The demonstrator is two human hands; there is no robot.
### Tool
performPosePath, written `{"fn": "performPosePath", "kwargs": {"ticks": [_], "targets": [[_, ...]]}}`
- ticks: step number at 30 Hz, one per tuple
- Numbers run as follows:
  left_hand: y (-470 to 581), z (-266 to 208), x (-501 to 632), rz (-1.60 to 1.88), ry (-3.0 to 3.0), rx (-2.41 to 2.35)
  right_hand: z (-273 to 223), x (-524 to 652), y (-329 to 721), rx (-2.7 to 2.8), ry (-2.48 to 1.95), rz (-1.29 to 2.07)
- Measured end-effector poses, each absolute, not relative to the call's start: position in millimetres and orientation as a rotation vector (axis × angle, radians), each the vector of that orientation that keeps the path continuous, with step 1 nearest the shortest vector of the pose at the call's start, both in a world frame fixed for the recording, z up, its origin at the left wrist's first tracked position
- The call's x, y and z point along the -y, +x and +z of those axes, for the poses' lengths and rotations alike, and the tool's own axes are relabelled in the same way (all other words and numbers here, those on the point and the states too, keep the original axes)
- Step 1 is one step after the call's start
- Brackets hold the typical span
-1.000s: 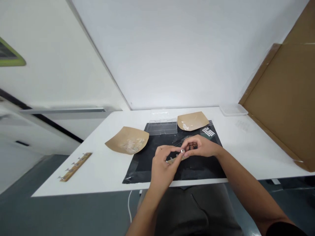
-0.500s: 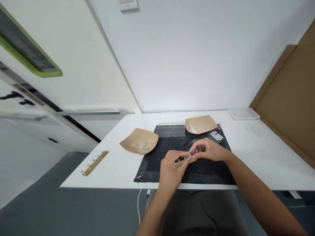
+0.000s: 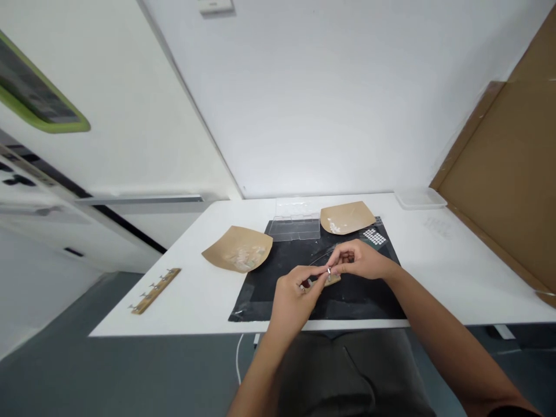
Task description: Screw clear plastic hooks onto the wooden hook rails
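Note:
Over the black mat [image 3: 347, 304], my left hand [image 3: 291, 295] and my right hand [image 3: 362, 260] meet with thumbs and forefingers pinched. A small silvery-white piece [image 3: 329, 271] shows between their fingertips; it is too small to name. Right under the fingers lies a small wooden strip [image 3: 333, 280], mostly hidden by my left hand. A similar wooden strip with metal pegs [image 3: 156, 291] rests on the table to the left. Close to my right hand is a sheet of white round stickers [image 3: 374, 237].
One brown paper tray [image 3: 221, 246] with small clear pieces stands left of the mat. Another brown paper tray [image 3: 354, 217] with white bits sits at the back, beside an open clear plastic box [image 3: 295, 229]. A shallow clear tray [image 3: 420, 198] and a cardboard panel [image 3: 504, 191] are at right.
The view has turned slightly, so everything sits a little further left. My hands stay together, and the small piece between the fingertips shows more upright and shinier.

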State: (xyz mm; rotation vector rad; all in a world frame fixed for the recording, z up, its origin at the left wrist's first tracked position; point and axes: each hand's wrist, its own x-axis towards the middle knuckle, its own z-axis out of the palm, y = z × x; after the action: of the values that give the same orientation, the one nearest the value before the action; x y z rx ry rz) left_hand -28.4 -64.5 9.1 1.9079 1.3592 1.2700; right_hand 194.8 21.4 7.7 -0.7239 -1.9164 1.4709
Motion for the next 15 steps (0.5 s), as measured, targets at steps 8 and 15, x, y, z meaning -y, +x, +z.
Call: {"fn": "performPosePath", "kwargs": {"ticks": [8, 15], "targets": [[-27.5, 17.3, 64.5, 1.212, 1.830, -1.285, 12.8, -18.9, 194.0, 1.940, -0.725, 1.442], [-24.8, 16.2, 64.8, 1.219, 1.735, -1.234, 9.0, -21.1, 194.9, 1.972, -0.724, 1.453]]}}
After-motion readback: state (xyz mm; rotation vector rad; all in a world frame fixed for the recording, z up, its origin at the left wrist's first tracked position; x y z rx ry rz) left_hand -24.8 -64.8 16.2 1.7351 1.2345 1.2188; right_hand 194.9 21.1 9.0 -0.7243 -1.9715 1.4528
